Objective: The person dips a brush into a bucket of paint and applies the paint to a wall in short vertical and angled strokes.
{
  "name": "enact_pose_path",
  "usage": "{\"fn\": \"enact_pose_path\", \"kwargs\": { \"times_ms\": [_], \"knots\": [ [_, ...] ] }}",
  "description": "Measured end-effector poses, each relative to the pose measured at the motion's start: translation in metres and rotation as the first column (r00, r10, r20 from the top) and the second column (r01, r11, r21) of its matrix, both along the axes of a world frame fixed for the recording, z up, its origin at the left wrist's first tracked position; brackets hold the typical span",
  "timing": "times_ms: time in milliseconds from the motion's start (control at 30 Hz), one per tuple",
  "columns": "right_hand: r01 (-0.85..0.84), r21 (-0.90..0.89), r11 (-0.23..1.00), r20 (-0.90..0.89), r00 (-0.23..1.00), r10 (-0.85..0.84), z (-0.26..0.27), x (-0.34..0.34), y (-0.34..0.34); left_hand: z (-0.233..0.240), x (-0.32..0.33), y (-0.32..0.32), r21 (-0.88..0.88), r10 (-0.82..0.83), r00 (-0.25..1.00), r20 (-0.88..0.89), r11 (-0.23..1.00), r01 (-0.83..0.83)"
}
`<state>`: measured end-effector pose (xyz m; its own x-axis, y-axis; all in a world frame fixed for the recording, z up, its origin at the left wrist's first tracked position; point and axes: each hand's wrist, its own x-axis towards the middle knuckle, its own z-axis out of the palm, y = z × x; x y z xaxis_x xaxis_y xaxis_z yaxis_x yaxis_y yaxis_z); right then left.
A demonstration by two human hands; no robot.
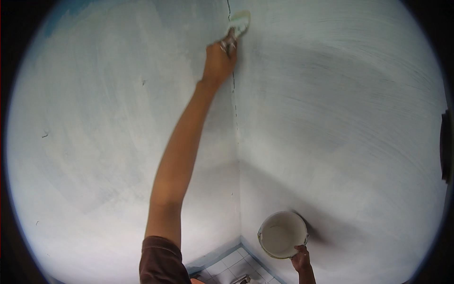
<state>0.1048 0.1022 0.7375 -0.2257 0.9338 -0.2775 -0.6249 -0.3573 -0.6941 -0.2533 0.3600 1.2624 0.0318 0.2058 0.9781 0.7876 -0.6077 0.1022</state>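
My left hand (pixel 223 56) is raised high into the corner between two pale walls, closed around a paint-smeared brush (pixel 240 24). The brush's wide, whitish-green head is slightly blurred and lies over the corner line. Its handle is mostly hidden by my fingers. A dark broken crack (pixel 233 81) runs down the corner, above and below that hand. Low on the right, my right hand (pixel 301 258) grips the rim of a round pail (pixel 283 235), its thumb over the edge. Whitish material shows inside the pail.
The left wall (pixel 106 117) has streaky white coating, small dark marks and a blue patch at its top. Curved strokes cover the right wall (pixel 337 99). Below are a blue-grey skirting band (pixel 212 258) and white floor tiles (pixel 232 259), with a partly visible object. A dark object (pixel 446 146) stands at the right edge.
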Motion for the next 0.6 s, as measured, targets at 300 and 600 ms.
{"fn": "enact_pose_path", "kwargs": {
  "times_ms": [300, 600],
  "knots": [
    [0.027, -0.095, 0.995, -0.011, 1.000, -0.028, 0.020, -0.011, -0.010, -0.214, 0.008, -0.020, -0.180, -0.100, 0.991, 0.085, 0.977, 0.114],
    [-0.063, -0.019, 0.998, -0.006, 0.998, 0.063, 0.006, 0.002, 0.003, -0.328, 0.019, -0.070, -0.376, -0.074, 0.987, 0.140, 0.918, 0.123]
  ]
}}
